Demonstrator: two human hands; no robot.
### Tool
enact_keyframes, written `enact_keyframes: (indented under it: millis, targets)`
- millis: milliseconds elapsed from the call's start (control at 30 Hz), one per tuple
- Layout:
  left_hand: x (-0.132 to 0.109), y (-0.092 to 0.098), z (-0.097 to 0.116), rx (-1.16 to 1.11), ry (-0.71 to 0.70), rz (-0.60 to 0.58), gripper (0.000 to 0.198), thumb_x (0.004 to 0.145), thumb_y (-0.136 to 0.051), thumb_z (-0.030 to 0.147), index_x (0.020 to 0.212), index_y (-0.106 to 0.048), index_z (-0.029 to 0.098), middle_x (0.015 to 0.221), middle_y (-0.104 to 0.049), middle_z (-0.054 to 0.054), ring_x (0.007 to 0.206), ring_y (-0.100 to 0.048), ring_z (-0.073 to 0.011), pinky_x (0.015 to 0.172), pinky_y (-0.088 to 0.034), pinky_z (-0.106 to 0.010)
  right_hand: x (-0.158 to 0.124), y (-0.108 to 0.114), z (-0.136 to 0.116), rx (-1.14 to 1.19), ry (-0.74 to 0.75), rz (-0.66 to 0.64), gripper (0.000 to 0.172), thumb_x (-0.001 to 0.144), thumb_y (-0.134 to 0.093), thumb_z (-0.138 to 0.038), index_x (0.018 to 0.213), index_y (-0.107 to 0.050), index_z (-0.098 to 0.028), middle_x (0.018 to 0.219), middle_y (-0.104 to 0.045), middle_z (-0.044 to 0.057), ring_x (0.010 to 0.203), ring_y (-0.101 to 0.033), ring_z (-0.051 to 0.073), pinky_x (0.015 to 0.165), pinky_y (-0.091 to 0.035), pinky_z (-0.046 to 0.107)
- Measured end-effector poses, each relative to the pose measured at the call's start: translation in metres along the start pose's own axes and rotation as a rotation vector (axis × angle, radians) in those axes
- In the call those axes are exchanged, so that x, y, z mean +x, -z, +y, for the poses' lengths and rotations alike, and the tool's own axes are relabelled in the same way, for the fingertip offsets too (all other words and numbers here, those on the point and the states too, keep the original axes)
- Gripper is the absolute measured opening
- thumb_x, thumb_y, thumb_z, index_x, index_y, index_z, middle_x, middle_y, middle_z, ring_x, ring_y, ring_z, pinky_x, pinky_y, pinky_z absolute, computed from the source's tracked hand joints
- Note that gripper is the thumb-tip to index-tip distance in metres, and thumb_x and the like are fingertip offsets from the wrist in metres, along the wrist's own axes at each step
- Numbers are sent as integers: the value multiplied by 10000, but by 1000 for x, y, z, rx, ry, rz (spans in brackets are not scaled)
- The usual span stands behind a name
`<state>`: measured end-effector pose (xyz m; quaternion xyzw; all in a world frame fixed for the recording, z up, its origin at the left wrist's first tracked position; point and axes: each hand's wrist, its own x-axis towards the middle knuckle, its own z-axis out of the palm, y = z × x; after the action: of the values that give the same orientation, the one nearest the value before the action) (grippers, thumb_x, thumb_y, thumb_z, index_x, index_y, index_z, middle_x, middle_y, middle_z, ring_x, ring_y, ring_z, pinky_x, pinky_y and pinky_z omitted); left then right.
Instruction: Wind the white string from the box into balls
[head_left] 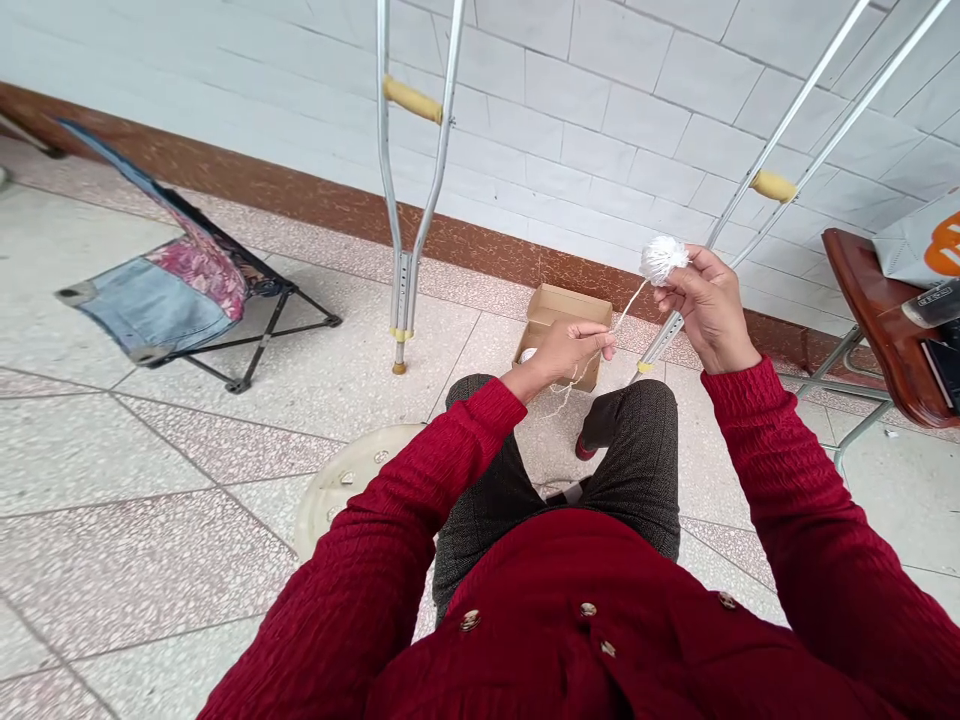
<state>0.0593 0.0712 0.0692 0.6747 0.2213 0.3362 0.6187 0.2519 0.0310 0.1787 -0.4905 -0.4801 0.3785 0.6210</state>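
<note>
We see a folding chair (pixel 161 300) at the left of the frame and a cardboard box (pixel 574 302), flap raised, just right of centre. Our right hand (pixel 709 300), farther right, is curled nearly closed; our left hand (pixel 568 350), near the middle, pinches. The right grips a white pompom (pixel 664 260), upper right; the left, a thin strand (pixel 631 304) running up to it.

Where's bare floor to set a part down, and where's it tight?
Bare floor: a broad stretch bordered by the folding chair and pale stool; a smaller patch between the left crutch and open box.

Crowded: around that box, with knees, right crutch, loose yarn and left hand close in; the right hand holds a white pompom.
</note>
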Motion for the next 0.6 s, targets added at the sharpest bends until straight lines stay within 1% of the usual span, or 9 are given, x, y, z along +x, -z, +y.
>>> enact_keyframes:
  millis: [100,167,267,333,400,467,533,600]
  targets:
    - [3,4,4,23,-6,-48,334,950,-562,374,731,-685,154,723,-710,-49,835,-681,-178,871,-504,-324,0,3,0,20,21,54,242,708,-770,-274,902,-637,-216,777,-670,-19,549,-593,85,472,-498,208]
    - [4,6,3,110,-14,-92,354,973,-516,370,746,-685,158,702,-701,-45,789,-673,-170,814,-498,-305,0,6,2,33,17,100,214,709,-756,-264,870,-628,-207,778,-669,-15,552,-587,79,472,-495,200]
    - [3,9,-10,380,-51,-165,387,977,-498,359,697,-683,164,718,-701,-39,709,-636,-156,737,-463,-282,0,10,5,24,7,122,205,709,-747,-260,859,-617,-208,780,-663,-15,560,-587,80,474,-499,201]
    - [1,14,-25,543,-51,-173,379,968,-508,348,694,-696,168,735,-709,-38,712,-633,-161,728,-449,-274,1,12,4,17,30,120,210,718,-749,-280,864,-612,-218,795,-663,-14,573,-592,88,480,-510,209]
    - [1,22,-41,641,-28,-138,327,953,-536,342,749,-728,174,774,-729,-42,763,-651,-173,745,-453,-269,2,13,0,17,67,119,219,723,-756,-302,866,-609,-228,806,-663,-13,579,-593,92,479,-514,215]
    - [3,34,-53,688,15,-81,236,925,-589,326,838,-756,184,827,-750,-48,833,-671,-190,781,-469,-272,2,13,-4,18,81,109,222,726,-760,-313,865,-607,-232,807,-662,-14,579,-592,93,479,-514,216]
    - [11,47,-56,711,78,-14,164,882,-648,271,959,-767,188,919,-766,-61,913,-684,-213,836,-484,-292,0,9,-5,20,62,89,228,723,-761,-309,871,-607,-231,807,-668,-16,572,-592,90,478,-512,215]
    - [24,56,-49,672,138,87,270,857,-664,197,1116,-736,167,1049,-760,-93,983,-686,-229,889,-491,-319,-2,2,-1,28,22,69,247,706,-769,-289,882,-606,-229,802,-678,-20,560,-595,87,476,-507,212]
